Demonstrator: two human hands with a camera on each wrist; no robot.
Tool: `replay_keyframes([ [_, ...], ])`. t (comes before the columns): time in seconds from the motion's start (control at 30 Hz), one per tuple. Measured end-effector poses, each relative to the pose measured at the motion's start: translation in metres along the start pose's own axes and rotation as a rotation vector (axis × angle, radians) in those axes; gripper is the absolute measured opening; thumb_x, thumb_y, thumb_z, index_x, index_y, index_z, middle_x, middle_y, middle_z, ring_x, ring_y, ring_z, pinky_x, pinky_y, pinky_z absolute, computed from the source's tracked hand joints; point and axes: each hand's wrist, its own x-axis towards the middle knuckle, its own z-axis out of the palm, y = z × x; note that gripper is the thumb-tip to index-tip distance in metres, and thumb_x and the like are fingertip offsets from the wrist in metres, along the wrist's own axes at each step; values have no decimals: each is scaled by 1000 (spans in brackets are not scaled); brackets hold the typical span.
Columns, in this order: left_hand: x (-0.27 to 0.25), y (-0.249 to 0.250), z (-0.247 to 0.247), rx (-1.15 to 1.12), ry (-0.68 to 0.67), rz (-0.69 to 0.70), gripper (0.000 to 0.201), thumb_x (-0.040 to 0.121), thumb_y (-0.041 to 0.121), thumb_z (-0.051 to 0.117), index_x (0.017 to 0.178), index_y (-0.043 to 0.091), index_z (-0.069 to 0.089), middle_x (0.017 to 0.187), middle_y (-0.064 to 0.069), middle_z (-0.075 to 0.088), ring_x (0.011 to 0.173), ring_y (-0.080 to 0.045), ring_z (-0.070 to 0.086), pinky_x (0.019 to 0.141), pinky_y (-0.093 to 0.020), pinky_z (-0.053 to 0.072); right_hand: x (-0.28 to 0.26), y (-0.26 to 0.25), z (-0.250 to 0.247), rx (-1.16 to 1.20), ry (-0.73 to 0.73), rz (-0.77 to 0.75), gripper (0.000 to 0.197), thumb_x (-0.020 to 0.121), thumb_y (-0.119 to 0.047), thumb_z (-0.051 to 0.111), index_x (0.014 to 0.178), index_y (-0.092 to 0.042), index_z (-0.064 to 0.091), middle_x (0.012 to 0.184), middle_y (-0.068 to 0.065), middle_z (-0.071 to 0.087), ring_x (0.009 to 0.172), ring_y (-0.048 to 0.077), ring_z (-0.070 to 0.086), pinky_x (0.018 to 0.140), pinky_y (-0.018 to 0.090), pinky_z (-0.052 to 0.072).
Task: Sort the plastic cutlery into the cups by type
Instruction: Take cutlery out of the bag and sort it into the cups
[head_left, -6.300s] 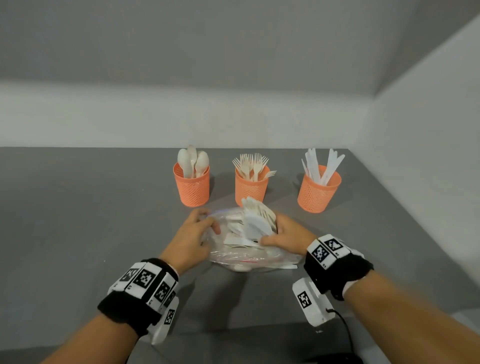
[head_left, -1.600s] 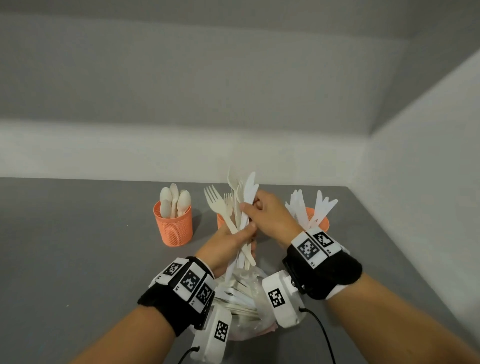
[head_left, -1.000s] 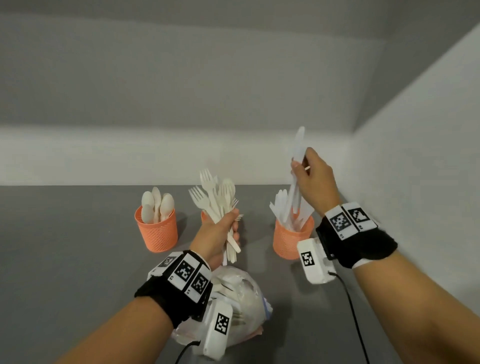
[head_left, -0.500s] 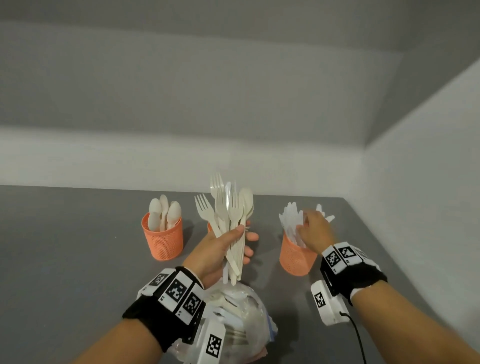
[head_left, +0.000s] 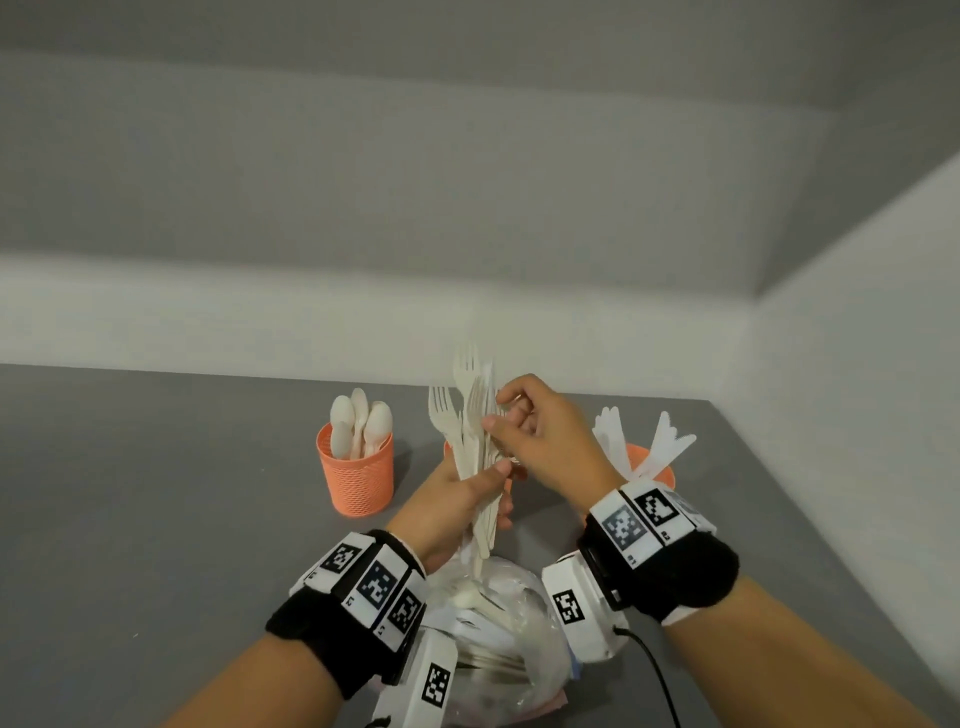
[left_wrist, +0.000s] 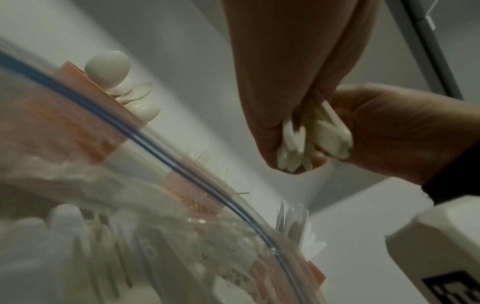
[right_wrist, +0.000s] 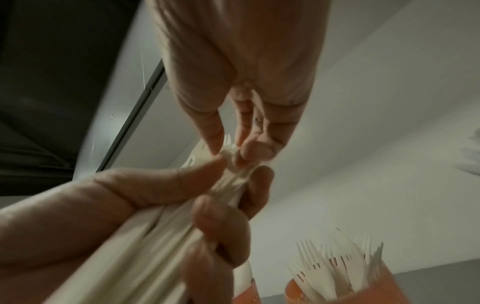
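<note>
My left hand (head_left: 488, 483) grips a cutlery bundle (head_left: 470, 447) upright by the handles, with fork heads at the top. The handle ends (left_wrist: 311, 142) stick out below the palm. My right hand (head_left: 501, 415) pinches one white piece (right_wrist: 230, 159) near the bundle's top; its type is unclear. Three orange mesh cups stand behind: the spoon cup (head_left: 356, 473) at left, the fork cup (right_wrist: 337, 288) mostly hidden by my hands in the head view, and the knife cup (head_left: 652, 460) at right. A clear zip bag (head_left: 498, 623) with more cutlery lies under my wrists.
The grey table (head_left: 156, 519) ends at a white wall (head_left: 857, 415) close on the right and another wall behind the cups. A black cable (head_left: 654, 680) trails from my right wrist.
My right hand left the knife cup, where it put the knives, and came back left to the bundle, now pinching a piece. The left hand kept holding the bundle.
</note>
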Motion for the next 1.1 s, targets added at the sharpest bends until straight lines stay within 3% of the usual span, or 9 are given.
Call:
replay_keyframes([
  [0.13, -5, 4, -9, -129, 13, -58, 22, 95, 9, 46, 112, 4, 58, 67, -5, 55, 53, -12, 50, 48, -21, 45, -3, 0, 9, -14, -68, 74, 17, 86, -17, 63, 101, -13, 55, 67, -5, 50, 58, 9, 54, 66, 31, 53],
  [0.33, -13, 7, -20, -189, 80, -82, 16, 93, 10, 49, 95, 5, 65, 56, -3, 61, 50, -10, 59, 46, -22, 51, -7, -3, 25, -75, -43, 40, 20, 88, -5, 55, 104, -16, 49, 65, 0, 49, 57, 15, 51, 65, 30, 52],
  [0.43, -13, 7, -24, -137, 113, -38, 17, 92, 5, 49, 103, 2, 62, 56, -1, 64, 50, -10, 60, 47, -22, 50, -8, -3, 34, -38, -24, 45, 17, 88, -2, 53, 104, -8, 56, 59, -5, 48, 47, 8, 49, 52, 16, 48],
  [0.6, -17, 4, -29, -61, 132, 46, 24, 91, 0, 49, 112, 4, 60, 66, 2, 71, 61, -9, 68, 54, -22, 53, -8, -3, 43, -14, -55, 115, 38, 87, -14, 59, 125, -13, 52, 67, -2, 52, 60, 11, 54, 73, 30, 52],
  [0.73, -15, -1, -30, 56, 169, 97, 29, 91, -2, 49, 116, 9, 57, 86, 2, 69, 75, -8, 66, 67, -23, 55, -7, -4, 47, -35, -75, 146, 42, 92, -21, 53, 134, -18, 46, 106, 10, 52, 60, 2, 50, 53, -1, 39],
  [0.8, -14, -4, -31, 96, 169, 102, 30, 91, -2, 49, 120, 4, 55, 81, 2, 67, 68, -4, 65, 62, -20, 53, -5, 0, 50, -34, -23, 181, 33, 92, -21, 53, 125, -16, 54, 101, 7, 48, 58, 2, 47, 53, 3, 39],
  [0.93, -13, -6, -33, 148, 141, 79, 33, 91, -1, 51, 123, 5, 51, 79, 1, 65, 62, -4, 63, 60, -21, 51, 1, 6, 55, 12, 53, 252, 10, 87, -22, 59, 95, -17, 62, 81, -11, 43, 71, 7, 46, 81, 34, 49],
  [1.03, -14, -5, -34, 196, 96, 88, 34, 90, 2, 53, 120, 18, 52, 90, 0, 66, 68, -5, 62, 68, -25, 52, 5, 2, 57, 2, 68, 303, 12, 84, -28, 61, 73, -26, 56, 97, 8, 60, 90, 20, 57, 89, 41, 50],
  [1.1, -13, -5, -33, 211, 75, 102, 36, 88, 3, 57, 114, 27, 53, 99, -3, 66, 79, -12, 63, 77, -32, 53, 6, -3, 56, -17, 78, 310, 23, 86, -22, 58, 63, -20, 53, 85, 10, 61, 85, 26, 61, 83, 44, 54],
])
